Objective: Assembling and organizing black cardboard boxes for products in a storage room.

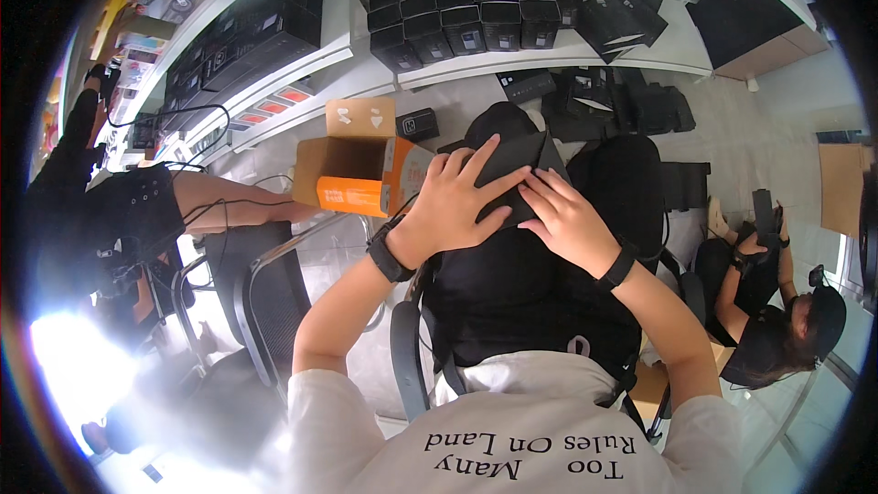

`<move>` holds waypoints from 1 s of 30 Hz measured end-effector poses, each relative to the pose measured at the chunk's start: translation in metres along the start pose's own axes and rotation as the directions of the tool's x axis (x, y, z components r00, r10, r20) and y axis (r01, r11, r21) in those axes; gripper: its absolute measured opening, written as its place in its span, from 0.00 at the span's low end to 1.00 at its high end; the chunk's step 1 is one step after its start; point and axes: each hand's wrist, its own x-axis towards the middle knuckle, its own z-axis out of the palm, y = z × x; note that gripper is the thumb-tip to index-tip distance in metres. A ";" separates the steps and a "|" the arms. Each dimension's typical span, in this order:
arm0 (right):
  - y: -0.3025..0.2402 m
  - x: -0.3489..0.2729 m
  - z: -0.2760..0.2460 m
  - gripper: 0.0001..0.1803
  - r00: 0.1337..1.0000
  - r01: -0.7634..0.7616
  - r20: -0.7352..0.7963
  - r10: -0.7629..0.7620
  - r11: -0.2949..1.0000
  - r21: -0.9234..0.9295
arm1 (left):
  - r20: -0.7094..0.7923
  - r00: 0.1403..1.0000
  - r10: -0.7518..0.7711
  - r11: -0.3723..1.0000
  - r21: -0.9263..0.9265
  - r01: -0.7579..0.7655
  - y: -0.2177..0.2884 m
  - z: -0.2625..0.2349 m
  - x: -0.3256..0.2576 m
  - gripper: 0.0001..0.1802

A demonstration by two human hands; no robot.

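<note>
A black cardboard box (pixel 523 157) rests across my thighs, with a flap or panel edge running between my hands. My left hand (pixel 460 199) lies on its left side with fingers spread wide, the thumb pointing toward the right hand. At the panel edge, the fingertips of my right hand (pixel 572 224) press on the box, fingers stretched out and close together. The two hands' fingertips nearly meet at the middle. What is inside the box, if anything, is hidden.
Left of my knees stands an opened orange carton (pixel 352 194). A white shelf (pixel 631 46) ahead carries rows of small black boxes (pixel 457 23). Flat black boxes (pixel 622 105) lie on the floor. An empty chair (pixel 261 284) is to the left; another person (pixel 777 311) sits at right.
</note>
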 end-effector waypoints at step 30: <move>-0.004 -0.007 -0.003 0.13 0.986 0.047 -0.166 -0.023 0.988 0.145 | -0.008 0.960 0.279 0.883 0.396 -0.253 -0.004 0.033 0.040 0.16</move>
